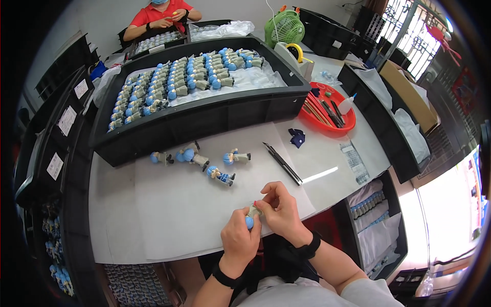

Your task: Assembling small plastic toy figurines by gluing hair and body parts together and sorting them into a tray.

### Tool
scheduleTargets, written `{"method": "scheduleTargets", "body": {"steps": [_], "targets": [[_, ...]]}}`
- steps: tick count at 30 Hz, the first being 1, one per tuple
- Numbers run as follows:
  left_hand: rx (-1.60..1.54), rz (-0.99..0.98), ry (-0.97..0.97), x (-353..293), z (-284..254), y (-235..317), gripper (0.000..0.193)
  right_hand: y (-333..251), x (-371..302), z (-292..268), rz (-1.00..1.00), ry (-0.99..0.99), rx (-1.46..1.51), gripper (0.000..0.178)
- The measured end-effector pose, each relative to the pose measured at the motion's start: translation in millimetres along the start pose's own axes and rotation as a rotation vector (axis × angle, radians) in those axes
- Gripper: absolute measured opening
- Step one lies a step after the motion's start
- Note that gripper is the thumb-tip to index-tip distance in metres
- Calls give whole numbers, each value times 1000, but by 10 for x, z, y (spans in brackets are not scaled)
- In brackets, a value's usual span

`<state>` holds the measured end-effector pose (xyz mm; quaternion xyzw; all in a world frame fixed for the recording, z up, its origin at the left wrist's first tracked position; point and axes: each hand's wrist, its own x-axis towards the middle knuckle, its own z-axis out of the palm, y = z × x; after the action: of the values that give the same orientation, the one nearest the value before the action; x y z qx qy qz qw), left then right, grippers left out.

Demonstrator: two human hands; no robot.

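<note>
A small figurine (249, 222) with a blue head and a pale body is held low over the front edge of the table. My left hand (239, 239) is closed around its head end, hiding much of it. At the other end, the thumb of my right hand (282, 214) presses on the pale body, its index finger arched above. A small pink spot shows at that thumb's tip; I cannot make out what it is. Beyond my hands lie several loose figurines, among them one with blue-striped clothing (221, 175) and one on its side (236, 156).
A black crate (204, 113) with rows of figurines stands behind. To the right are dark pens (283, 163), a dark blue piece (296, 137) and a red tray (350, 123) with tools and a bottle. A green fan (284, 27) and a co-worker in red (162, 16) are farther back.
</note>
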<state>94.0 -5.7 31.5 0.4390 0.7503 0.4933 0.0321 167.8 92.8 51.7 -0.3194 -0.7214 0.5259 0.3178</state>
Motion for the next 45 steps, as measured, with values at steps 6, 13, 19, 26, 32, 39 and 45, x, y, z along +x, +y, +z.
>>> {"method": "scheduleTargets", "body": {"steps": [6, 13, 19, 26, 32, 39, 45], "targets": [[-41, 14, -9, 7, 67, 24, 22, 31, -16, -26, 44, 61, 146, 31], [-37, 20, 1, -3, 63, -2, 21, 114, 21, -1, 93, 29, 117, 30], [-36, 18, 9, -2, 55, -9, 21, 79, 19, 22, 93, 24, 91, 30], [-31, 2, -15, -5, 61, -6, 21, 76, 116, 98, 47, 43, 124, 32], [-63, -25, -26, 14, 39, 20, 21, 110, 87, 42, 100, 11, 122, 31], [-75, -27, 0, 6, 73, 2, 19, 155, 24, 26, 95, 49, 128, 31], [-99, -52, 3, -8, 61, 7, 18, 134, 62, 60, 95, 28, 153, 30]]}}
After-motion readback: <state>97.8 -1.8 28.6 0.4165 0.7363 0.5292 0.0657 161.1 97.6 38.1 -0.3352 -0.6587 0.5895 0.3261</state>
